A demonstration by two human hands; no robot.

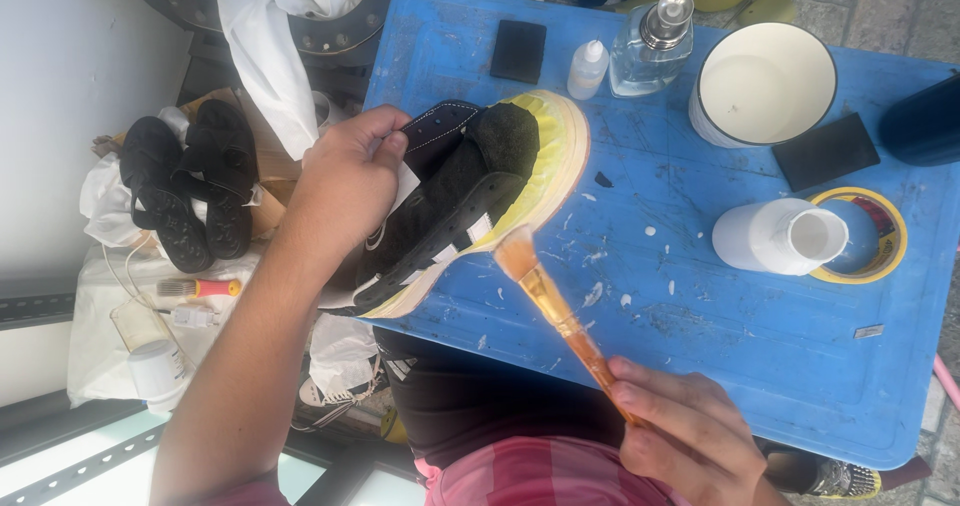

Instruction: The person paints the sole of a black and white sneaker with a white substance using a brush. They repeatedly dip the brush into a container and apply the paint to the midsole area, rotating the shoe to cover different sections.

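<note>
Gripping a black shoe [470, 201] tight with the left hand [345, 181], fingers closed on its top edge, at about 10 o'clock on the blue table [700, 346]. Tipped on its side, with the pale yellow sole rim facing 3 o'clock.

Pinching a thin orange brush [555, 306] in the right hand [690, 436], fingers shut round the handle, down at 5 o'clock. Pointing the soft tip up toward 11 o'clock, right by the sole rim. Hard to tell if touching or not.

Probably best to hold the shoe very still and tilted, so the rim is easy to see. Stroke softly along the rim only, not onto the black cloth part. Use small, light dabs, not big messy ones. Turn the shoe a little at a time to reach each bit. Watch the elbow near the white cup [765, 86] at 1 o'clock and the clear bottle [650, 46] at 12 o'clock: easy to knock over.
</note>
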